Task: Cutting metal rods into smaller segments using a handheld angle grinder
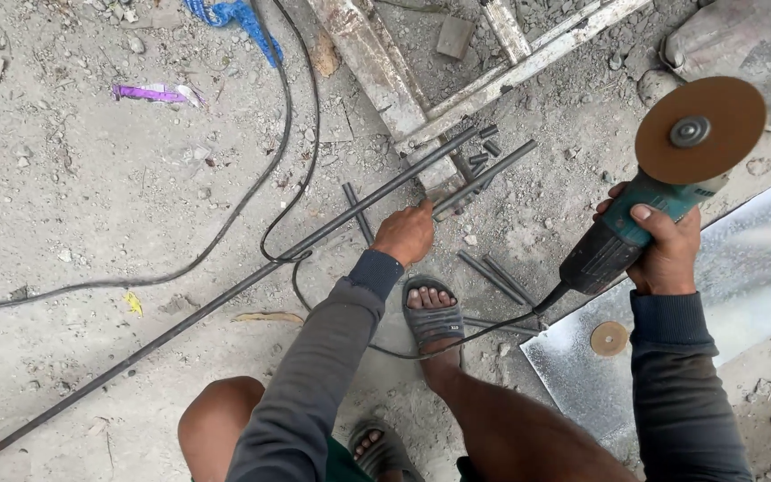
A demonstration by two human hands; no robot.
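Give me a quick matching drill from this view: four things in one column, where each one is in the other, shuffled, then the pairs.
Things:
1. angle grinder
2. long steel rod
3. spare disc
4. purple scrap

Places:
A. lying on the shiny metal sheet
B. on the ground at upper left
C. gripped in the right hand, disc up
D. under the left hand, stretching diagonally across the ground

Pairs: 1-C, 2-D, 3-A, 4-B
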